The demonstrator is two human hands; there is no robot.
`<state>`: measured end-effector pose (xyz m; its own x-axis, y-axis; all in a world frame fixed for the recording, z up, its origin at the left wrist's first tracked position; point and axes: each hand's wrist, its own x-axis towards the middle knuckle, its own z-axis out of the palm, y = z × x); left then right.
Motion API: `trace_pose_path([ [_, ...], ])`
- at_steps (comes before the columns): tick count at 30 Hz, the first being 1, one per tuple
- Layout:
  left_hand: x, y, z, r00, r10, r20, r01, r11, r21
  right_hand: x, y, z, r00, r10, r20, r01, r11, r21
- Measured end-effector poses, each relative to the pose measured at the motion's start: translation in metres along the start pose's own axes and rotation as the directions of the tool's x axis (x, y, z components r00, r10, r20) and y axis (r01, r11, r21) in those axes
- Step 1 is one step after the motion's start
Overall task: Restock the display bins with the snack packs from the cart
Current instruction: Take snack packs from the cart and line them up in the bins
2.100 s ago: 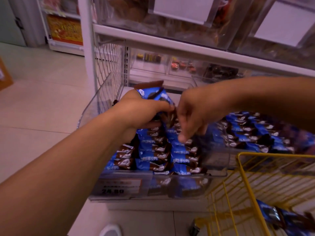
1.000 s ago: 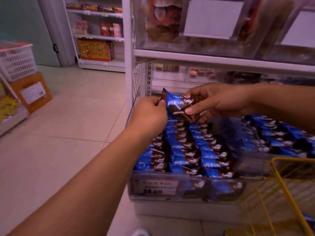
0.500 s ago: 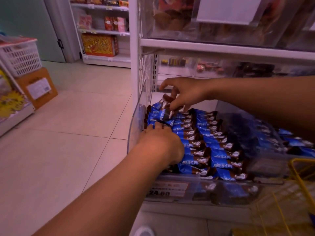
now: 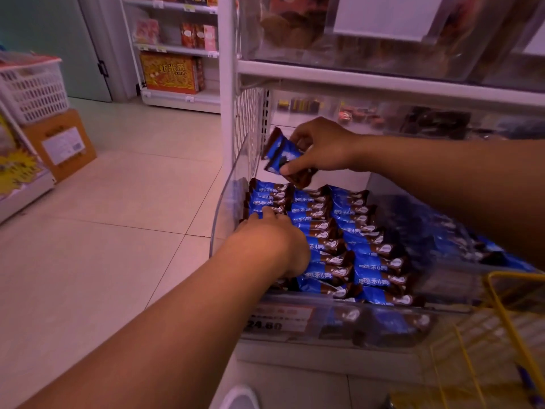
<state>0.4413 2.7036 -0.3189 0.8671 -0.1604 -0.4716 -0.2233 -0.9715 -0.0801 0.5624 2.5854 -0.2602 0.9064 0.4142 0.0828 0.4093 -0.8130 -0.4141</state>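
Overhead, a white metal shelf rack (image 4: pixel 383 84) carries clear plastic bins of dark snacks, blurred behind the walls. Below it sits the clear acrylic display bin (image 4: pixel 227 208), its curved left wall glossy, filled with three neat rows of blue-and-brown foil snack packs (image 4: pixel 351 246) printed with white Chinese characters. On the bin's front, an orange price label (image 4: pixel 280 317) reads 24.60. At lower right stands the yellow wire cart (image 4: pixel 507 320). Farther left, on the pale floor tiles, a white lattice basket (image 4: pixel 32 90) rests on a brown cardboard box (image 4: pixel 59 146). The right hand (image 4: pixel 324 146) pinches one snack pack (image 4: pixel 280 153) between thumb and curled fingers, tilted above the bin's back end. The left hand (image 4: pixel 274 240) lies on the left row, fingers stretched forward over the packs, gripping nothing visible.
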Motion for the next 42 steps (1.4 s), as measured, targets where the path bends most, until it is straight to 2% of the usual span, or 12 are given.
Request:
trace_pose_path([
  [6, 0.000, 0.000, -0.001, 1.000, 0.002, 0.020, -0.002, 0.999, 0.037, 0.014, -0.022, 0.042, 0.968, -0.252, 0.003, 0.245, 0.936, -0.253],
  [10, -0.001, 0.000, -0.001, 0.999, -0.002, 0.035, 0.001, 1.000, 0.028, 0.015, -0.022, 0.045, 0.911, -0.400, 0.100, 0.378, 0.713, -0.590],
  [14, -0.001, 0.000, -0.001, 0.999, 0.006, 0.046, -0.007, 1.000, 0.016, 0.012, -0.018, 0.027, 0.891, -0.375, 0.256, 0.435, 0.545, -0.716],
  [16, 0.000, 0.001, -0.001, 0.999, 0.011, 0.052, -0.012, 0.999, 0.030, 0.009, -0.018, 0.024, 0.893, -0.383, 0.237, 0.430, 0.569, -0.701],
  [23, -0.004, 0.003, -0.006, 0.998, 0.014, 0.060, -0.020, 0.994, 0.108, 0.003, -0.022, 0.032, 0.962, -0.268, 0.044, 0.259, 0.856, -0.448],
  [29, -0.024, 0.005, -0.014, 0.974, -0.038, -0.223, 0.019, 0.996, -0.086, -0.029, -0.031, 0.009, 0.981, -0.151, 0.124, 0.192, 0.863, -0.468],
  [32, -0.040, 0.014, -0.019, 0.853, -0.037, -0.520, -0.045, 0.988, -0.145, -0.103, -0.028, -0.044, 0.966, -0.257, 0.014, 0.222, 0.804, -0.552],
  [34, -0.053, 0.030, -0.022, 0.676, 0.046, -0.736, -0.189, 0.976, -0.112, -0.180, -0.010, -0.078, 0.925, -0.352, -0.144, 0.232, 0.822, -0.519],
  [36, -0.069, 0.056, -0.023, 0.481, 0.151, -0.864, -0.402, 0.913, -0.064, -0.266, 0.016, -0.099, 0.941, -0.279, -0.189, 0.185, 0.897, -0.401],
  [39, -0.103, 0.114, -0.016, 0.310, 0.344, -0.886, -0.642, 0.763, 0.071, -0.366, 0.072, -0.108, 0.988, 0.142, 0.059, -0.114, 0.933, -0.341],
  [40, -0.113, 0.137, -0.014, 0.281, 0.420, -0.863, -0.704, 0.702, 0.112, -0.390, 0.092, -0.107, 0.920, 0.324, 0.219, -0.215, 0.887, -0.409],
  [42, -0.123, 0.188, -0.011, 0.309, 0.593, -0.744, -0.779, 0.606, 0.160, -0.424, 0.131, -0.104, 0.640, 0.623, 0.449, -0.350, 0.757, -0.551],
])
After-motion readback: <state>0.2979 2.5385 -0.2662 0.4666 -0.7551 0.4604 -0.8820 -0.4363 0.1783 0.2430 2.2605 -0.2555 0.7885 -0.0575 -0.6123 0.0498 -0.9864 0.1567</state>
